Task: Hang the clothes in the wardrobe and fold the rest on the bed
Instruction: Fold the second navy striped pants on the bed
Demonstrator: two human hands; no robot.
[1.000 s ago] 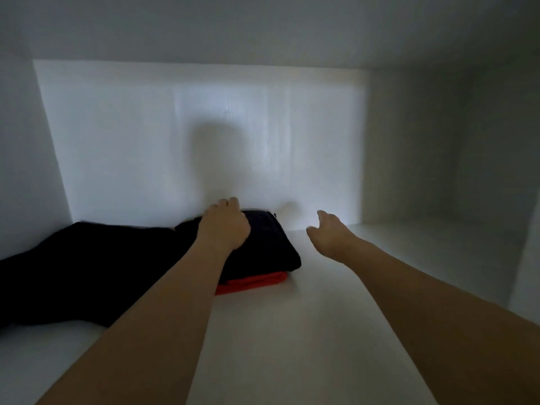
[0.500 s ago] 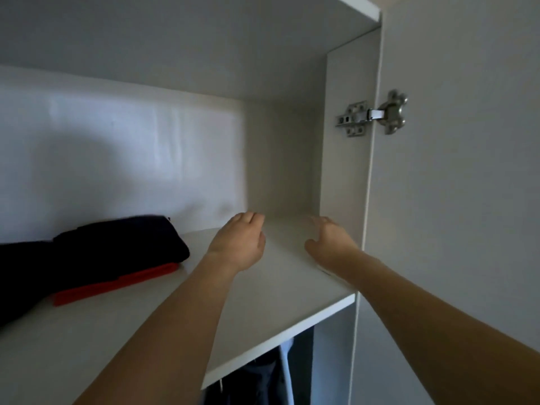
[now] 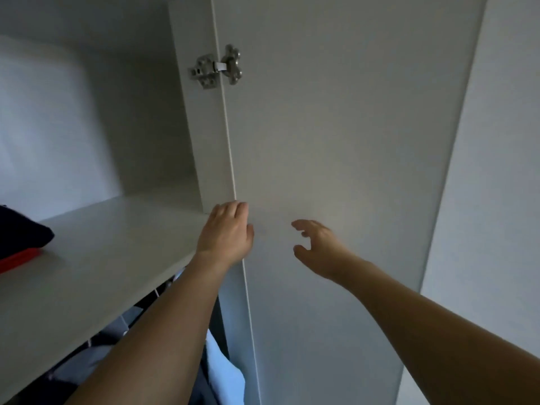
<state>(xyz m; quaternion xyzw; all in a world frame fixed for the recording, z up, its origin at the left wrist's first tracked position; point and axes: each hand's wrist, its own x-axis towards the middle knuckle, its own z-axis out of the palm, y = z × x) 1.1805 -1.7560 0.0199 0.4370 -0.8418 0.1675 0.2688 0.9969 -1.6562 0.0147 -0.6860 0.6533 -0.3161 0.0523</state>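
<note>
On the wardrobe's upper shelf (image 3: 96,247), far left, folded dark clothes (image 3: 20,233) lay stacked on a red piece (image 3: 17,260), more garments (image 3: 222,372) hung below, and left hand (image 3: 226,233) and right hand (image 3: 317,247) hovered empty, fingers loose, by the open door (image 3: 336,141); bed unseen.

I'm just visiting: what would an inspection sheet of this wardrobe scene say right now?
Surface: white wardrobe shelf, mostly bare in view.
Job's things: folded dark garment on a red garment at the shelf's left edge; hanging clothes below the shelf.
Clutter: nothing seen.
Hands: left hand open, empty, at the door's hinged edge; right hand open, fingers loosely spread before the door, contact unclear.
Cables: nothing seen.
Surroundings: open white door, metal hinge, dim interior.
</note>
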